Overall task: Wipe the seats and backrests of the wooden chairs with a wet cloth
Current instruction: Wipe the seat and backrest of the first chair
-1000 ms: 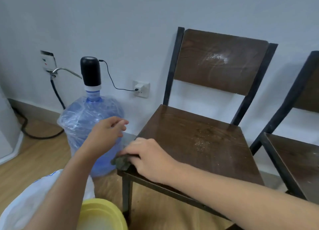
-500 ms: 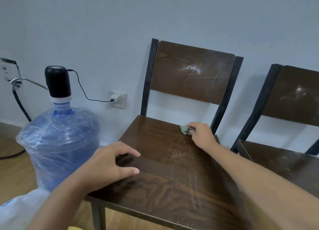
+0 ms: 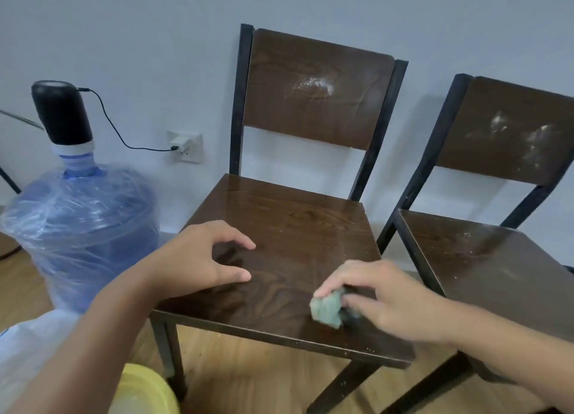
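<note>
The crumpled pale green wet cloth (image 3: 326,311) lies on the front right part of the seat of the dark wooden chair with a black metal frame (image 3: 279,242), gripped in the right hand (image 3: 382,298), whose fingers curl around it. The left hand (image 3: 202,258) rests on the seat's left side, thumb and fingers spread apart, holding nothing. White dusty smudges mark the backrest (image 3: 313,85). A second matching dark wooden chair (image 3: 484,258) stands just beside it on the right, its backrest also smudged. A large blue plastic-wrapped water jug (image 3: 80,227) stands to the left.
</note>
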A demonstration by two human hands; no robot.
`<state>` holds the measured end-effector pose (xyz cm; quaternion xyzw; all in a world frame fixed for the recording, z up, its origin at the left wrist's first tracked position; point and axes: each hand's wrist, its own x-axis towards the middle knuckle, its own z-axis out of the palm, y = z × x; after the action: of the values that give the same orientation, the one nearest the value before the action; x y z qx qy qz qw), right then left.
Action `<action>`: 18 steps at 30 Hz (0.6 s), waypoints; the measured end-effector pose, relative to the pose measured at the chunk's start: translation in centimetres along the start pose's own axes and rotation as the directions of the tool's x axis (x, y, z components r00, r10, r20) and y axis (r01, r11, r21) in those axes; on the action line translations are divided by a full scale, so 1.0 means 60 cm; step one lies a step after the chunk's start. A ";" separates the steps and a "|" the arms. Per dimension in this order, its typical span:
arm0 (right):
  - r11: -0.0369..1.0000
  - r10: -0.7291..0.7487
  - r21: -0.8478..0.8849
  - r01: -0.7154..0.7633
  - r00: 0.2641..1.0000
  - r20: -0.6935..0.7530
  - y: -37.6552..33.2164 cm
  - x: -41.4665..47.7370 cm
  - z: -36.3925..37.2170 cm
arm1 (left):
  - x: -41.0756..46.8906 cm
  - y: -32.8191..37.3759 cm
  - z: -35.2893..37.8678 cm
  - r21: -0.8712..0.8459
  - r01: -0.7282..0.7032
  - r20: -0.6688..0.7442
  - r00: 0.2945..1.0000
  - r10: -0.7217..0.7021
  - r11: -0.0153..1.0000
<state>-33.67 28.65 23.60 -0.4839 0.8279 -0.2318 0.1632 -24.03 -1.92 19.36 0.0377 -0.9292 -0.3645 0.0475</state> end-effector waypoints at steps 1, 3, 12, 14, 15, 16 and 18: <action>0.998 0.063 0.003 -0.063 0.993 -0.098 0.017 0.029 -0.023 | 0.001 0.002 0.003 0.008 -0.006 -0.002 1.000 0.006 1.000; 0.981 0.181 -0.016 -0.193 0.944 -0.277 0.072 0.119 -0.062 | 0.003 0.001 0.009 0.018 0.000 -0.009 1.000 0.000 1.000; 0.974 0.206 0.010 -0.224 0.878 -0.432 0.084 0.364 0.024 | -0.009 -0.023 -0.008 0.014 0.054 -0.037 0.998 -0.054 0.998; 0.995 0.083 -0.025 -0.098 0.935 -0.344 0.041 0.308 0.051 | -0.006 -0.025 -0.015 0.039 0.057 -0.032 0.998 -0.056 0.998; 0.998 0.028 -0.043 -0.043 0.955 -0.297 0.024 0.268 0.062 | -0.005 -0.024 -0.017 0.051 0.059 -0.026 0.998 -0.057 0.997; 0.998 -0.016 -0.055 0.002 0.967 -0.254 0.011 0.222 0.073 | -0.003 -0.022 -0.018 0.056 0.065 -0.022 0.998 -0.064 0.996; 0.997 -0.066 -0.039 0.061 0.985 -0.159 -0.016 0.123 0.083 | -0.002 -0.016 -0.017 0.054 0.078 -0.031 0.997 -0.077 0.995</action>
<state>-34.04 20.66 19.57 -0.4926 0.8263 -0.2610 0.0802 -23.74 -3.30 19.47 0.0802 -0.9360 -0.3398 0.0455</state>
